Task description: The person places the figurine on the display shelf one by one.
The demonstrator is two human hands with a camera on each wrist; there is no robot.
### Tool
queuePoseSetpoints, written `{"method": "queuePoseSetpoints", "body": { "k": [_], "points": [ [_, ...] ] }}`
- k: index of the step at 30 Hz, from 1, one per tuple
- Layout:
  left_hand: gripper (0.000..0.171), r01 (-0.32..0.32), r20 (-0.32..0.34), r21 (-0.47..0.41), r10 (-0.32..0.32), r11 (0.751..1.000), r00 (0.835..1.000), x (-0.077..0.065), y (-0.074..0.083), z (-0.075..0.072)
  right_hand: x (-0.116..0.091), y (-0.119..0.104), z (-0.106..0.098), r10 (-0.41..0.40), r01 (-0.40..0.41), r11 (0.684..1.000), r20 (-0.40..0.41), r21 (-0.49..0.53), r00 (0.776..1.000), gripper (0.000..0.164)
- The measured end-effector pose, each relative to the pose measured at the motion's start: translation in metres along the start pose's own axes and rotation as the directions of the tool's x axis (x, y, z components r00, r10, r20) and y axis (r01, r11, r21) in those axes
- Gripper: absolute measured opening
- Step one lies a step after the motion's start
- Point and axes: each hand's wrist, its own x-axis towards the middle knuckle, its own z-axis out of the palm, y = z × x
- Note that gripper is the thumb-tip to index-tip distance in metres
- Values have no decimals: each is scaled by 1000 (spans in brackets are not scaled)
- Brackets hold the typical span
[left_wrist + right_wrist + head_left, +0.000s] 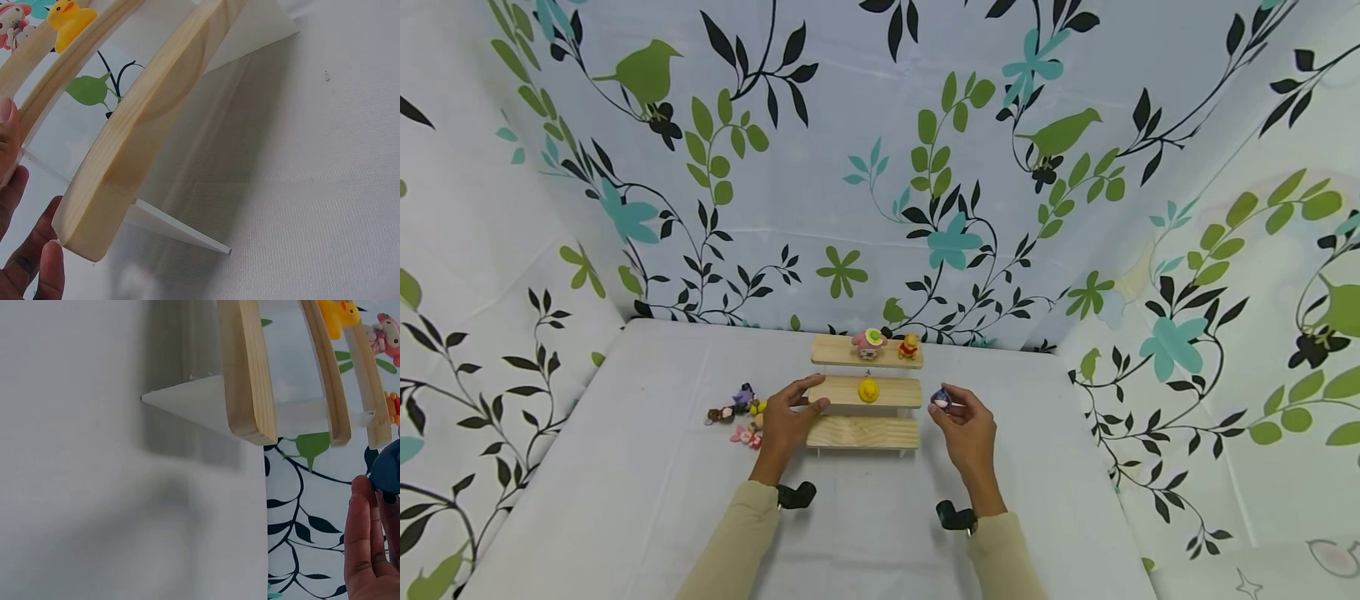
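Observation:
A three-tier wooden display stand with white supports stands in the middle of the table. My left hand grips the left end of its middle tier, thumb at the front and fingers behind. In the left wrist view, fingertips also lie by the end of the lowest tier. Just off the stand's right side, my right hand pinches a small dark blue figurine with a pale face. A yellow duck sits on the middle tier. On the top tier are a pink figurine and a bear figurine in red.
Left of the stand, several small figurines lie in a cluster on the white tablecloth, among them a purple one, a brown one and a pink one. A leaf-patterned cloth hangs behind the table.

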Motion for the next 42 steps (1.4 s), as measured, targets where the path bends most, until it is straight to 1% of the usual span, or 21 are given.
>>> {"method": "queuePoseSetpoints", "body": {
  "k": [5,9,16,19,26,32,39,42],
  "points": [
    [43,-5,0,8,5,1000,1000,0,-1,-1,4,-4,8,4,-3,1000,24,-12,1000,44],
    [44,-6,4,-2,6,1000,1000,0,-2,-1,8,-7,15,-6,7,1000,37,-25,999,44],
    [45,-25,3,-36,25,999,1000,2,-5,-2,16,-7,27,-81,85,995,77,-51,994,42],
    [44,-26,1,-34,26,999,1000,2,-4,-2,18,-8,31,-101,107,992,91,-62,991,41],
    [44,-22,-2,-17,22,1000,1000,2,-1,-1,20,-9,41,-132,141,983,74,-122,988,41],
    [43,-21,-5,-31,21,999,1000,2,0,-1,21,-8,43,-157,167,974,75,-154,985,41],
    [42,-17,2,-8,17,1000,1000,2,0,-1,21,-1,43,-193,207,957,88,-201,977,45],
    [42,-11,-2,1,11,1000,1000,1,0,-1,20,2,43,-186,204,954,101,-221,977,49]
  ]
}}
